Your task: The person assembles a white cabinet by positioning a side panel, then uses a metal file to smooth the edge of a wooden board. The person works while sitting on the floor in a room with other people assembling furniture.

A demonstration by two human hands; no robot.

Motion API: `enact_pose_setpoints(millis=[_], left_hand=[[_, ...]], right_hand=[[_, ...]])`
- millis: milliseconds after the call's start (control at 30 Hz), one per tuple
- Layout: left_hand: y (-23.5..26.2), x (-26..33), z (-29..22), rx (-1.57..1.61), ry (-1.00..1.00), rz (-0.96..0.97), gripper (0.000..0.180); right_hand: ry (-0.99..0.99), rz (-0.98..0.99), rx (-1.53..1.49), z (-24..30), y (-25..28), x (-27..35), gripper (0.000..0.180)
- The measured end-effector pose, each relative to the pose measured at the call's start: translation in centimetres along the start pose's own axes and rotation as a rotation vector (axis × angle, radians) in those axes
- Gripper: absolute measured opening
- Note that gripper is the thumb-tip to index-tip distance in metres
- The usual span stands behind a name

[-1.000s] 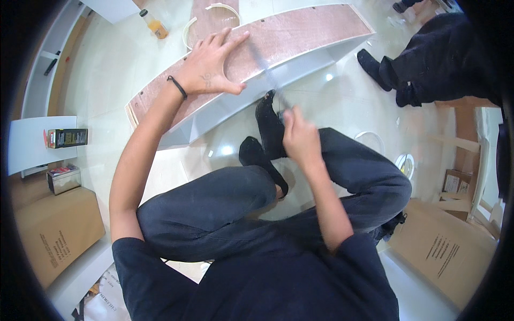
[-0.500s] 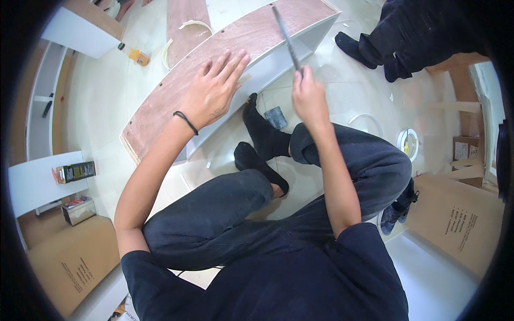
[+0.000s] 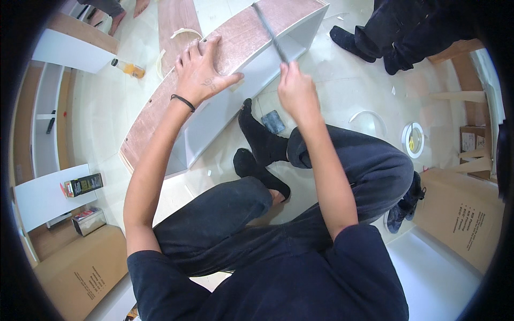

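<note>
A long box-like cabinet (image 3: 187, 147) with white sides lies on the floor in front of me, its reddish-brown wooden face (image 3: 152, 115) turned up. My left hand (image 3: 199, 74) is on the far edge of that face, fingers spread and holding nothing. In my right hand (image 3: 297, 91) is a long, narrow grey file (image 3: 273, 36), gripped at its near end. The file lies across the wooden face and its near white edge, its tip pointing away from me. Below the cabinet, a small dark grey block (image 3: 273, 122) sits beside my socked foot (image 3: 261, 132).
Curled pale edging strips (image 3: 186, 32) lie beyond the cabinet, near a bottle of orange liquid (image 3: 128, 68). A white tape roll (image 3: 413, 140) is on the floor at right. Another person's dark-socked feet (image 3: 352, 45) stand at far right. Cardboard (image 3: 460, 214) lies at lower right.
My left hand has slid left and spread its fingers. My right hand and the file have moved left, and the file now crosses the wooden face further left.
</note>
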State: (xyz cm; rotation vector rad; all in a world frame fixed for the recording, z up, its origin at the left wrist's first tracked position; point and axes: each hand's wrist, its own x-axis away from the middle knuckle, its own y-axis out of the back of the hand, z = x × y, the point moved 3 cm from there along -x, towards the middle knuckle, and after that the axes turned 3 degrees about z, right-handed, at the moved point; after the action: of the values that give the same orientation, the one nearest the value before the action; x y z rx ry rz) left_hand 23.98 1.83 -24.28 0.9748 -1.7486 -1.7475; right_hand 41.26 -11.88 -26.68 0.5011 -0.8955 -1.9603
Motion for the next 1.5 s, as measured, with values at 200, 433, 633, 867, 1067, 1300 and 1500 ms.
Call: enact_pose_setpoints(millis=[200, 433, 633, 867, 1067, 1300, 1500], left_hand=[[-0.2, 0.4, 0.2, 0.039, -0.022, -0.076, 0.100], [-0.3, 1.1, -0.7, 0.008, -0.044, -0.086, 0.101], [-0.6, 0.8, 0.4, 0.035, -0.034, -0.076, 0.101], [-0.5, 0.4, 0.3, 0.079, -0.027, -0.058, 0.101], [-0.4, 0.9, 0.2, 0.055, -0.032, -0.044, 0.100], [-1.0, 0.5, 0.7, 0.062, -0.055, -0.093, 0.099], [-1.4, 0.9, 0.5, 0.062, -0.061, -0.091, 0.100]], right_hand=[[0.012, 0.104, -0.037, 1.0, -1.0, 3.7, 0.032], [-0.011, 0.070, -0.023, 1.0, -0.7, 1.5, 0.032], [0.006, 0.123, -0.027, 1.7, -1.4, 4.3, 0.031], [0.027, 0.038, -0.019, 0.2, -0.5, 1.6, 0.030], [0.052, 0.096, -0.016, -0.2, -1.7, 7.0, 0.033], [0.025, 0.013, -0.043, -1.7, -1.8, 4.0, 0.035], [0.040, -0.027, -0.103, -1.7, -2.3, 3.9, 0.035]])
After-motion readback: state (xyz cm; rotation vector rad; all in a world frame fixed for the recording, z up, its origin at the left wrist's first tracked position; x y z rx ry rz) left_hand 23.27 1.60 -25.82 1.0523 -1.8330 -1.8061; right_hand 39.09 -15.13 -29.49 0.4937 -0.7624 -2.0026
